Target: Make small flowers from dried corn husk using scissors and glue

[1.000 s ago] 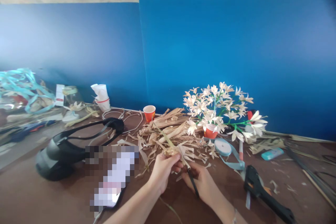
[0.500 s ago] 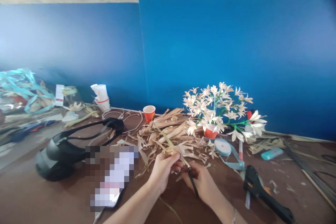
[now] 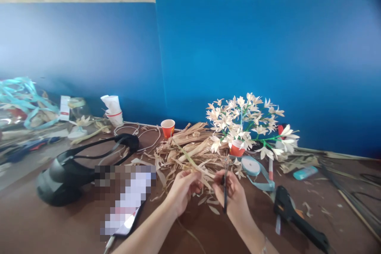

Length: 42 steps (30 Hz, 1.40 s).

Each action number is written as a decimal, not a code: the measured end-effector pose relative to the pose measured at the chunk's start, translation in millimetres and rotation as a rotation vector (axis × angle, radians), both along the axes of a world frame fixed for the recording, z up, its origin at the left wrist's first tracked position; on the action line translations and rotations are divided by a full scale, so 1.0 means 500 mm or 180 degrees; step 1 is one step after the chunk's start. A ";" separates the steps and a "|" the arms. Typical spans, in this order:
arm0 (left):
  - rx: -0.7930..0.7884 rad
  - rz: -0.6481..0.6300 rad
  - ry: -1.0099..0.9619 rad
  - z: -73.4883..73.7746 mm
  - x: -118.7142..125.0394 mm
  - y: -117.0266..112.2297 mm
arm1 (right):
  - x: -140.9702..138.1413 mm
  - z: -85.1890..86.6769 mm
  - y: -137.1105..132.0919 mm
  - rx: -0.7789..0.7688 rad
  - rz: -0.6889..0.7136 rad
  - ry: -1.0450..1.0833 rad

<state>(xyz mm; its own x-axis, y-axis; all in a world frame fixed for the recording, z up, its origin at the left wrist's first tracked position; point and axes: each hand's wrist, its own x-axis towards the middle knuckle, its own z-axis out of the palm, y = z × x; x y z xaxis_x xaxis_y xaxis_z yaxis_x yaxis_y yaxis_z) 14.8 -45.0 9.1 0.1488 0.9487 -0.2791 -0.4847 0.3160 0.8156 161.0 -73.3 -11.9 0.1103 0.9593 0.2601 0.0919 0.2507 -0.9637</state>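
My left hand (image 3: 182,189) is closed on a strip of dried corn husk (image 3: 196,165) that runs up and left into the husk pile (image 3: 186,149). My right hand (image 3: 233,197) grips small black scissors (image 3: 225,190), held nearly upright with the blades pointing up beside the husk strip. The two hands sit close together above the brown table (image 3: 59,226). Cut husk bits (image 3: 212,208) lie under them.
A bouquet of husk flowers (image 3: 247,121) stands in an orange cup behind the hands. Nearby are a ribbon spool (image 3: 250,165), a black glue gun (image 3: 293,220), a second orange cup (image 3: 168,128), a black headset (image 3: 74,168), a blurred phone (image 3: 127,200) and blue panels (image 3: 253,59).
My right hand has lifted and turned the scissors from slanting down to nearly upright. Small husk pieces now lie on the table below. The view shifted slightly.
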 end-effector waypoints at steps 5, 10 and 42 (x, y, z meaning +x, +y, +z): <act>0.0098 -0.0292 0.0172 0.002 0.007 -0.006 | 0.001 0.011 -0.005 -0.0059 -0.0025 0.0066; 0.0293 -0.0222 0.0415 -0.003 0.010 -0.007 | 0.001 0.014 -0.007 -0.0045 -0.0052 -0.0016; 0.0415 0.0391 0.0215 0.009 -0.036 0.029 | 0.029 0.019 -0.006 -0.0465 0.0642 -0.0454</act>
<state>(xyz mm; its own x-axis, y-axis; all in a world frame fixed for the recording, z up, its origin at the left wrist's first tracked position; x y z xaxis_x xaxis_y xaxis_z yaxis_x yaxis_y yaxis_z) -3.0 -30.6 13.4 0.0147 0.9873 -0.1579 -0.4558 0.1472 0.8778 175.3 -76.1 -2.2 -0.1143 0.9866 0.1167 0.1914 0.1371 -0.9719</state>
